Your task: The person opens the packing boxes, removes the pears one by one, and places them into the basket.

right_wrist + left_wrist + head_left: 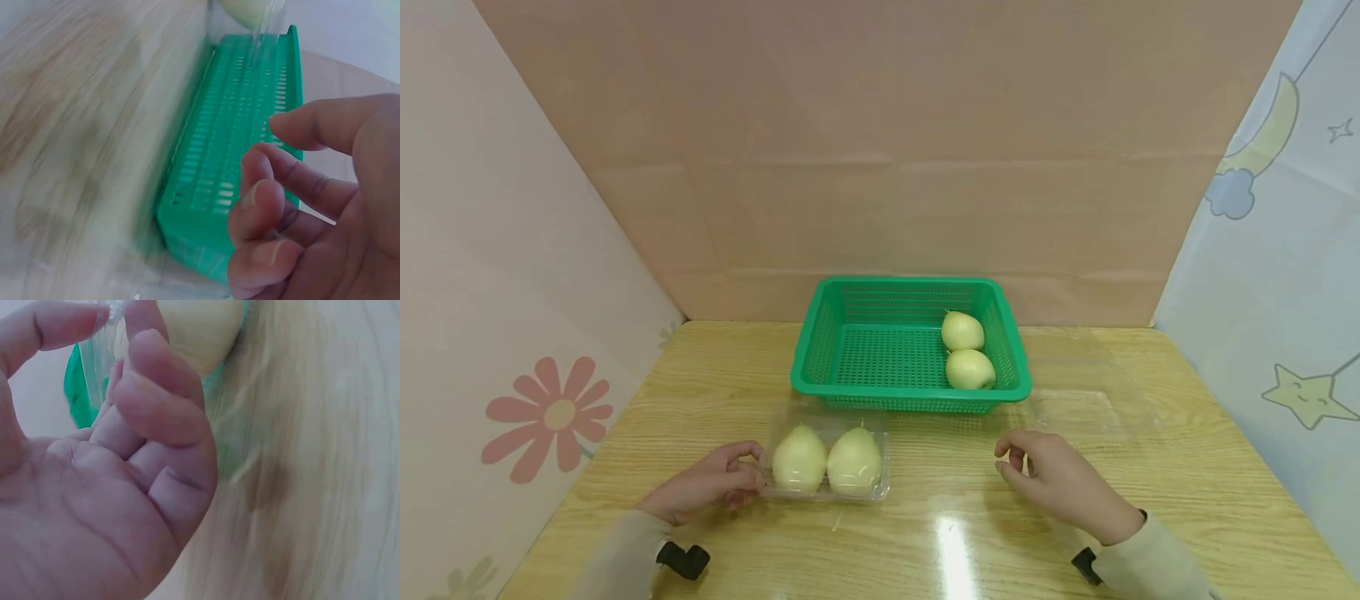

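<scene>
A clear plastic box (882, 482) at the front middle holds two pale yellow-green pears (800, 460) side by side. My left hand (718, 481) is at its left side. In the left wrist view, the thumb and index finger (69, 328) pinch the box's clear edge, and the other fingers curl loosely. To the right of the box, my right hand (1063, 483) hovers over the table with bent fingers and nothing between them. The right wrist view shows its thumb (312, 125) apart from the fingertips, with the green basket (200, 169) beyond.
Behind the box stands the green basket (910, 393), with two more pears (970, 369) at its right side. Clear plastic packaging (1078, 410) lies on the table to its right. A pinkish-brown covering (887, 167) closes off the back, and patterned side panels (1292, 333) flank the table.
</scene>
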`<state>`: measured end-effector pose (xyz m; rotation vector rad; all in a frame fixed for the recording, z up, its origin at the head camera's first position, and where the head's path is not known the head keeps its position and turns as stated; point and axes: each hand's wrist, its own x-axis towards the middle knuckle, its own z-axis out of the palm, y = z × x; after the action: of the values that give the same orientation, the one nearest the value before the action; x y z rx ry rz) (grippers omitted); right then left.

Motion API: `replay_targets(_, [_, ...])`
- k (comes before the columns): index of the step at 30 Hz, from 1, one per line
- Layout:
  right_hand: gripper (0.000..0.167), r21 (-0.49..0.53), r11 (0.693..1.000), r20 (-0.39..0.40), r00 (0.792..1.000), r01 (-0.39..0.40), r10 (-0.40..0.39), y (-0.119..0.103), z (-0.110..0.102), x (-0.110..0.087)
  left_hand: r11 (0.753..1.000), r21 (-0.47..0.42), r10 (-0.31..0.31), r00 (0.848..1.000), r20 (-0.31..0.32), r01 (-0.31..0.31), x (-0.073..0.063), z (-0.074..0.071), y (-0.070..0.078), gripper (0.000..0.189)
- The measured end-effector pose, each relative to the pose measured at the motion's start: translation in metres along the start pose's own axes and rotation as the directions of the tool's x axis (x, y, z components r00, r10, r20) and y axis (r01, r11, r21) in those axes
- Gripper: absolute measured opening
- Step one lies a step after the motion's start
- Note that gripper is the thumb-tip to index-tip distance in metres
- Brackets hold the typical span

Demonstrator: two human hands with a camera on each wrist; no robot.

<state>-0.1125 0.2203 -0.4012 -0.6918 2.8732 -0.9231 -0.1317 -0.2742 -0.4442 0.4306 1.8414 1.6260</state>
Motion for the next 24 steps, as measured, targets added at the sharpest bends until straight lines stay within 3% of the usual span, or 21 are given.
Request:
replay_targets(6, [0.003,-0.044,0.997,-0.028,0.997,0.064,-0.065,-0.016,0.003,0.004,1.0,0.013,-0.027,0.999,0.038,0.027,0.019,0.018,0.003,0.016])
replay_targets(10, [0.009,-0.074,0.99,-0.054,0.991,0.121,-0.125,-0.027,0.009,0.007,1.0,-0.001,-0.01,0.997,0.078,0.01,0.029,0.031,0.005,0.016])
replay_targets(17, [0.011,-0.131,0.956,-0.122,0.953,0.262,-0.278,-0.045,0.024,0.015,0.999,-0.039,0.009,0.994,0.109,-0.005,0.047,0.054,0.009,0.016])
replay_targets(24, [0.014,-0.191,0.917,-0.143,0.914,0.351,-0.38,-0.062,0.04,0.021,0.995,-0.098,0.033,0.989,0.147,-0.018,0.055,0.067,0.007,0.015])
